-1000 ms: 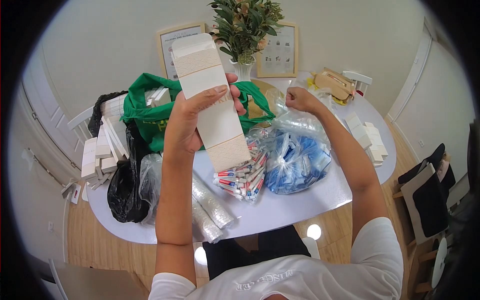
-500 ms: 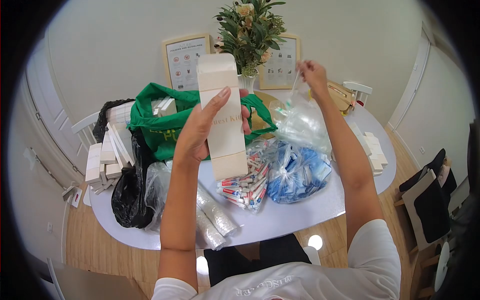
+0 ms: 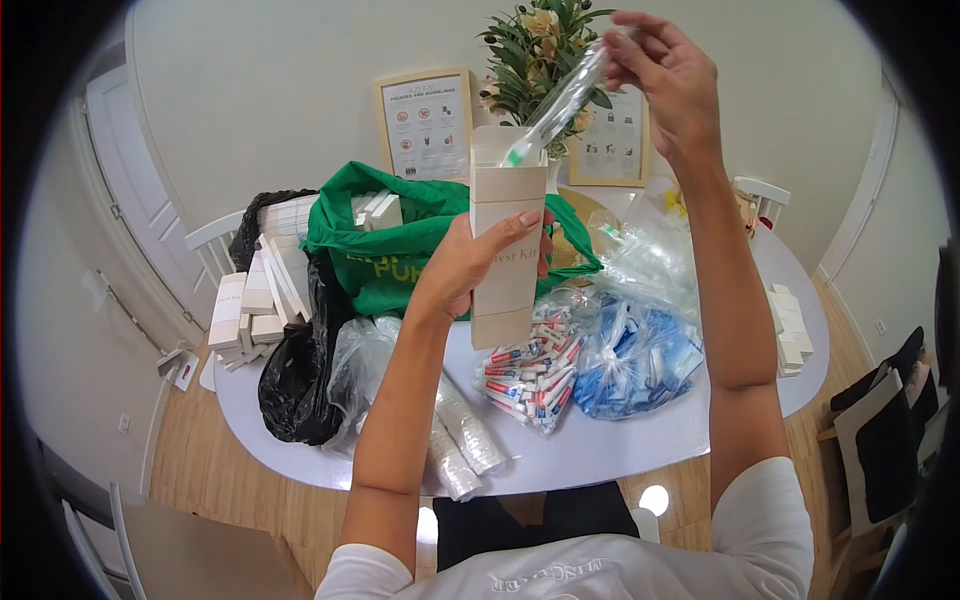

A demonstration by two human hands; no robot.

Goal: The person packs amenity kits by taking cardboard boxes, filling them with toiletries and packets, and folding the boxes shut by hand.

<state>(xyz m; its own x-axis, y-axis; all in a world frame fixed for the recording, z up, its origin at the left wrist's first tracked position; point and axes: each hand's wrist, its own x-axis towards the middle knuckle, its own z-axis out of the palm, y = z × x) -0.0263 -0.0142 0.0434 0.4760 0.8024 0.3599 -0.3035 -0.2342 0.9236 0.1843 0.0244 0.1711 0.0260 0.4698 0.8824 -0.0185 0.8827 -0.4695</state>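
Note:
My left hand (image 3: 500, 250) is wrapped round a tall white "Guest Kit" box (image 3: 505, 300), held upright with its top flap raised. Pinched in my right hand (image 3: 665, 85) is a toothbrush in a clear wrapper (image 3: 565, 105). It slants down to the left, and its green-tipped lower end is at the box's open top; how far inside it reaches I cannot tell. Below my right hand lies a clear bag of wrapped toothbrushes (image 3: 650, 262). A bag of small toothpaste tubes (image 3: 530, 380) and a bag of blue packets (image 3: 635, 360) lie in front of the box.
A green bag (image 3: 365, 270) with white boxes inside stands left of my hands. More boxes (image 3: 245, 310), a black plastic bag (image 3: 300, 390) and clear-wrapped rolls (image 3: 465, 430) cover the left side. Boxes (image 3: 790, 330) lie at right. A flower vase and framed signs (image 3: 425, 125) stand behind.
My right hand has come up and inward from the toothbrush bag, bringing the wrapped toothbrush to the box's top. The box, tilted before, is now more upright. The camera view has shifted.

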